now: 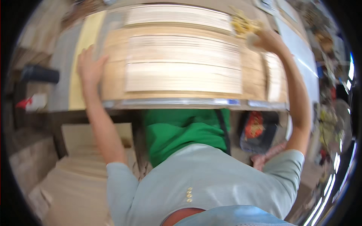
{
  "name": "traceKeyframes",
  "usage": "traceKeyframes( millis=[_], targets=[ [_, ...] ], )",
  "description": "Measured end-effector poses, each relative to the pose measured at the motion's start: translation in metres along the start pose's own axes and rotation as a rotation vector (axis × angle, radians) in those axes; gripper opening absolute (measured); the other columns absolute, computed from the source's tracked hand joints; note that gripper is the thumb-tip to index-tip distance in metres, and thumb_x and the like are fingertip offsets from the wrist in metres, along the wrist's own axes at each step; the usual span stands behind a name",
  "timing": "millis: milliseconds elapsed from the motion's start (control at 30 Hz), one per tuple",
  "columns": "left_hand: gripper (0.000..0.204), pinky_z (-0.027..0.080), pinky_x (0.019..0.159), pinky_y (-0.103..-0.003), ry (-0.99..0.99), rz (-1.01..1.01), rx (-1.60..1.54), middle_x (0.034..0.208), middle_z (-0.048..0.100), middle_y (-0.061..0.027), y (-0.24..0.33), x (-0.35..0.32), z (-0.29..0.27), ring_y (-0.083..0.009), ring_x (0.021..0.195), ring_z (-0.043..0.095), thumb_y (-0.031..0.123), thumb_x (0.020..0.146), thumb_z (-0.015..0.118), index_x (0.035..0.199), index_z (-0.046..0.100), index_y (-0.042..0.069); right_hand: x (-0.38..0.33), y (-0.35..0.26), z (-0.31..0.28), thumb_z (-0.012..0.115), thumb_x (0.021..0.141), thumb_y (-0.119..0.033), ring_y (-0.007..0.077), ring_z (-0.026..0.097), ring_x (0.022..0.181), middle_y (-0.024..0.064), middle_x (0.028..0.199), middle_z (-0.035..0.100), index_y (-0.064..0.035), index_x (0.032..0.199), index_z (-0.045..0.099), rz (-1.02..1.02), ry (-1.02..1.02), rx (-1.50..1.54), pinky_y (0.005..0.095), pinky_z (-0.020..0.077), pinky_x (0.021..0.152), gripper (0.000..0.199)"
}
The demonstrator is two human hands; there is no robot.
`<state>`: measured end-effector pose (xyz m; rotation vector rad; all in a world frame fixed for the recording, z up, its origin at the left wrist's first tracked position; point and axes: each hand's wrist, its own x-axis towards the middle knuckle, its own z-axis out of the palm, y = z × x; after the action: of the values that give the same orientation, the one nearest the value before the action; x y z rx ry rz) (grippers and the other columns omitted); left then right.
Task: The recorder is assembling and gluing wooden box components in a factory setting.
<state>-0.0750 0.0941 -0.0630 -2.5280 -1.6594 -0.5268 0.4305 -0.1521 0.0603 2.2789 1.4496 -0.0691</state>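
My left hand (pixel 90 67) lies with its fingers apart at the table's left part, over a yellow strip (pixel 86 35) and the edge of a light brown board (pixel 115 49). Away to the right, my right hand (pixel 268 40) reaches beside a loose heap of yellow, band-like pieces (pixel 243 24). A whitish patch shows at its fingers; motion smears them, so their grip is unclear. Between my hands, stacked pale flat strips (pixel 183 77) lie side by side on the board. Another row of pale strips (pixel 177 16) lies behind them.
A short pale stack (pixel 273 77) stands at the board's right end. Metal-like edging (pixel 169 101) runs along the table front. A dark bin (pixel 260 132) with something red inside sits below right. A black object (pixel 40 74) is at far left; cardboard (pixel 75 184) lies lower left.
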Motion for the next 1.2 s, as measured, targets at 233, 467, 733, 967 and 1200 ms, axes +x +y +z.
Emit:
traceKeyframes(
  millis=[233,467,733,967,1200],
  targets=[
    [0.093,0.029,0.105,-0.053,-0.208,-0.235,-0.073,0.136,0.044,-0.0228,-0.023,-0.003,-0.012,-0.0358,0.129,0.04,0.057,0.067,0.073,0.139,0.041,0.008,-0.003,-0.014,0.031,0.066,0.07,-0.01,0.0357,0.062,0.095,0.0195,0.099,0.065,-0.0033,0.099,0.065,-0.037,-0.051,-0.115,0.0427,0.0487,0.08,0.03],
    [0.09,0.034,0.104,-0.044,-0.169,-0.276,-0.264,0.136,0.046,-0.0218,-0.049,0.005,-0.011,-0.032,0.128,0.042,0.05,0.067,0.075,0.136,0.043,0.002,-0.049,-0.069,0.003,0.064,0.084,-0.015,0.0325,0.058,0.103,0.0178,0.109,0.061,-0.0023,0.116,0.059,-0.348,0.309,0.506,0.0395,0.0453,0.089,0.035],
    [0.086,0.034,0.1,-0.052,0.021,-0.229,0.1,0.126,0.053,-0.0226,0.009,0.006,-0.04,-0.0356,0.12,0.049,0.045,0.066,0.076,0.134,0.046,0.003,-0.093,-0.061,0.03,0.06,0.089,-0.022,0.029,0.062,0.093,0.013,0.098,0.066,-0.0013,0.107,0.063,-0.345,0.534,0.757,0.0352,0.0481,0.081,0.027],
    [0.078,0.034,0.104,-0.041,0.122,0.372,-0.303,0.133,0.045,-0.0137,0.126,-0.026,-0.106,-0.0305,0.125,0.042,0.017,0.066,0.079,0.136,0.045,0.01,-0.122,-0.049,0.03,0.063,0.09,-0.016,0.0088,0.057,0.079,0.0045,0.09,0.066,-0.0024,0.103,0.065,0.041,0.674,1.161,0.024,0.0456,0.068,0.019],
    [0.082,0.032,0.104,-0.041,-0.059,0.858,-0.214,0.135,0.043,-0.0115,0.193,-0.065,-0.11,-0.0305,0.124,0.041,0.013,0.063,0.079,0.137,0.044,0.013,-0.123,-0.035,0.072,0.067,0.086,-0.013,0.0079,0.057,0.073,0.0006,0.083,0.065,-0.0003,0.102,0.066,-0.171,0.392,1.603,0.0222,0.0464,0.066,0.02]
  ],
)
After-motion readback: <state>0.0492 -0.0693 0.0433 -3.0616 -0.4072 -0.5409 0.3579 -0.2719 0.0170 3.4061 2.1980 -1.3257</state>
